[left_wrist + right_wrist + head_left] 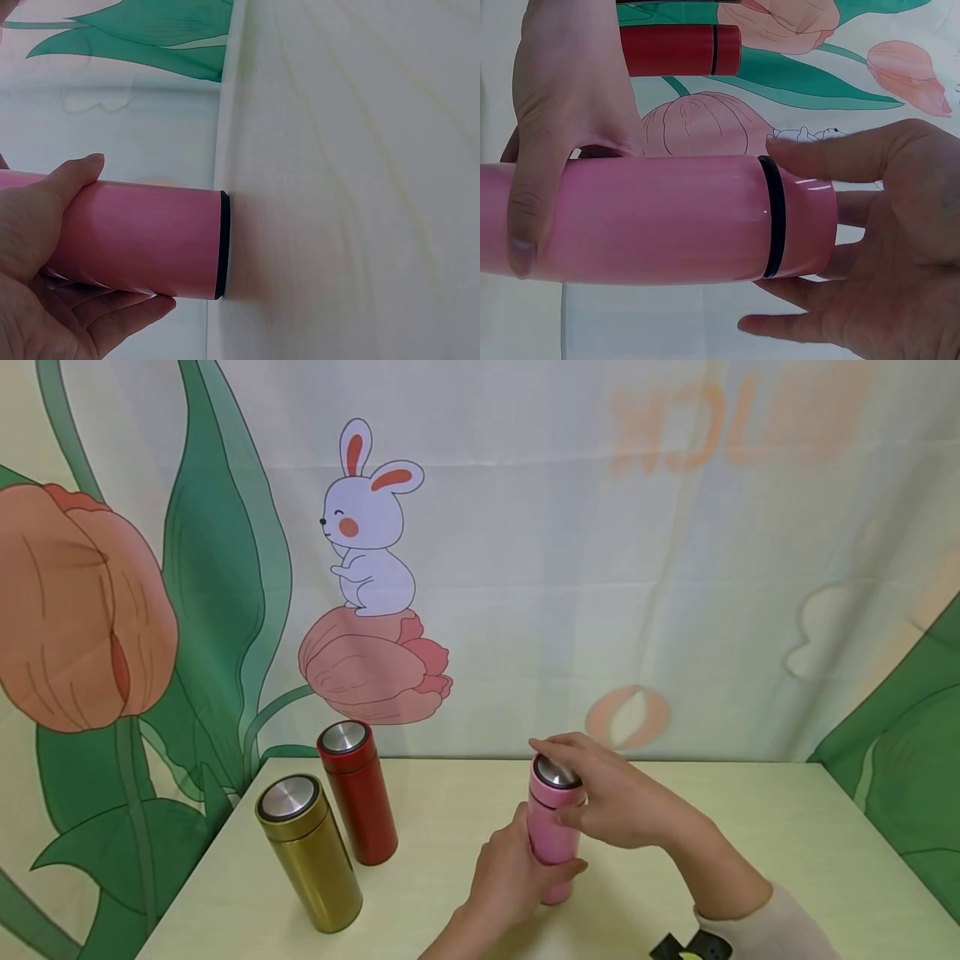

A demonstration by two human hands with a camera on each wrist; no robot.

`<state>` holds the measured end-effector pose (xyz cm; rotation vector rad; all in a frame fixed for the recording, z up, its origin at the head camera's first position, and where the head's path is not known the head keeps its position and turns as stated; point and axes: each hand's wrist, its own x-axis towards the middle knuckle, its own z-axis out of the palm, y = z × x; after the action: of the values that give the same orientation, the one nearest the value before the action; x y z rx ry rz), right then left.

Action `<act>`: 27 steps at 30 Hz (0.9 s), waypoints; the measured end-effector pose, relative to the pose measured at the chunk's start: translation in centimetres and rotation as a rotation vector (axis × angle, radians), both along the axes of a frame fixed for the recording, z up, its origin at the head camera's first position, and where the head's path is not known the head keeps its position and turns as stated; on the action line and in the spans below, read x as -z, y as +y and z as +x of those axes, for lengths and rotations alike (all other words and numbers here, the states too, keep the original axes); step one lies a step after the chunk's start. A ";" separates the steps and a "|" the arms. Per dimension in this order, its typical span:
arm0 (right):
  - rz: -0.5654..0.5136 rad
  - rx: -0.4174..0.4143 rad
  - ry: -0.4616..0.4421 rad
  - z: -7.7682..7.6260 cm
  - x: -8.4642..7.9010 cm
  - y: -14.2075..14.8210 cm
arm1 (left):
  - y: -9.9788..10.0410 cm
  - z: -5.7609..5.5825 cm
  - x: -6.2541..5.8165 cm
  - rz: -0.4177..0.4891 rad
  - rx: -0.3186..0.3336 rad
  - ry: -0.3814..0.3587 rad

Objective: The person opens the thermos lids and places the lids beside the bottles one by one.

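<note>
A pink thermos flask (553, 842) with a silver-topped lid (557, 772) stands on the table to the right of centre. My left hand (510, 872) is wrapped round the lower part of its body. In the left wrist view, that hand's fingers (124, 322) curve under the pink wall, above the black base rim (223, 246). At the top, my right hand (618, 789) holds the lid between thumb and fingers. A dark ring (775, 217) shows between lid and body in the right wrist view, where the right thumb (825, 159) lies along the lid's side.
To the left stand a gold thermos flask (318, 868) and, just behind it, a red one (365, 802), both with lids on. The pale table (720, 827) ends at a printed curtain (525, 568) with a rabbit and tulips.
</note>
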<state>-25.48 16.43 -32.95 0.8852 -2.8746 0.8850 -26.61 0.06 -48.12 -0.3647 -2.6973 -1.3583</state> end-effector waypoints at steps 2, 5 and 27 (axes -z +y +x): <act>-0.001 0.024 0.011 0.0 0.1 0.0 | 0.0 0.0 0.0 0.002 -0.001 -0.010; 0.005 0.074 0.046 0.0 0.1 -0.2 | 0.0 -0.1 -0.1 0.003 -0.007 -0.021; 0.078 0.307 0.143 0.7 0.2 -1.7 | 0.1 0.0 -0.2 -0.027 -0.007 -0.003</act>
<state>-24.79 14.70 -33.15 0.4679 -2.8279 0.6550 -26.57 0.15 -47.93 -0.3548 -2.7194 -1.3231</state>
